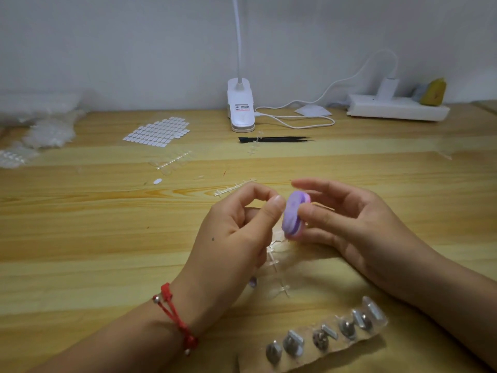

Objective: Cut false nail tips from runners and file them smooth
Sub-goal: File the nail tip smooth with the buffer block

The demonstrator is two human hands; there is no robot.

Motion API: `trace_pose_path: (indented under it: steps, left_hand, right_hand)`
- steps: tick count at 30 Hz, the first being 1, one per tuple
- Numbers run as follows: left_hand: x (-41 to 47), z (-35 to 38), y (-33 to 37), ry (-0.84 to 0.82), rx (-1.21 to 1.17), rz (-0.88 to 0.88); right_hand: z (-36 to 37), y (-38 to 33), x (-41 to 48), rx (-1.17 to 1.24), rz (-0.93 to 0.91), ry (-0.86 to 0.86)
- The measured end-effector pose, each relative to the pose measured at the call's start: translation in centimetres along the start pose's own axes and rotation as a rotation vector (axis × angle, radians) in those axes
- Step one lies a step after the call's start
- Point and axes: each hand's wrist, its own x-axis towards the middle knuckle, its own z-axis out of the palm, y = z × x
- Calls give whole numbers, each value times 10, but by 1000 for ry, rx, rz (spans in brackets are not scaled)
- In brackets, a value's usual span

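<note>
Head view: right hand (357,224) grips the purple file (294,215) upright; left hand (242,230) pinches a likely nail tip, hidden, against its face. The runner (277,265) lies on the surface just beneath both hands.

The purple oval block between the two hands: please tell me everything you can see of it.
The purple oval foam-like block has a lilac face and a pink layer at its edge. It stands on end, tilted, above the light wooden table. The right hand pinches it between thumb and fingers; the left hand touches its face with the thumb tip.
</note>
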Motion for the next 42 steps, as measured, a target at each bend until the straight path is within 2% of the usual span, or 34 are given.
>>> trace_pose_path:
  steps: [2,5,9,12,16,20,23,26,30,33,37,40,42]
  left_hand:
    - [1,-1,-1,-1,-8,-1]
    - [1,-1,-2,0,-6,0]
    - [1,-1,-1,7,3,8]
    - [0,-1,0,16,7,-6]
    - [2,0,-2,19,-21,-15]
    - [1,0,-2,-8,12,-13]
    - [1,0,0,-10,3,-4]
    - [0,1,1,-14,5,-5]
    - [0,0,1,-6,4,2]
    - [0,0,1,-3,5,1]
    - [0,0,0,1,15,11]
    - [0,0,0,3,18,7]
    - [0,0,1,18,28,18]
  right_hand:
    - [3,0,-1,-65,4,-40]
    - [2,-1,0,42,-7,28]
    - [3,-1,0,12,-1,-9]
    - [1,-2,1,106,-3,44]
    - [3,0,0,-33,-19,-1]
    - [-1,0,1,65,-8,40]
    - [1,1,0,-57,-14,-11]
    - [-1,2,2,46,-21,42]
    - [0,3,0,-46,-35,-7]
    - [0,2,0,5,-23,33]
    - [2,1,0,-34,-24,-14]
    - [0,0,1,85,-17,41]
    - [2,0,0,14,-18,4]
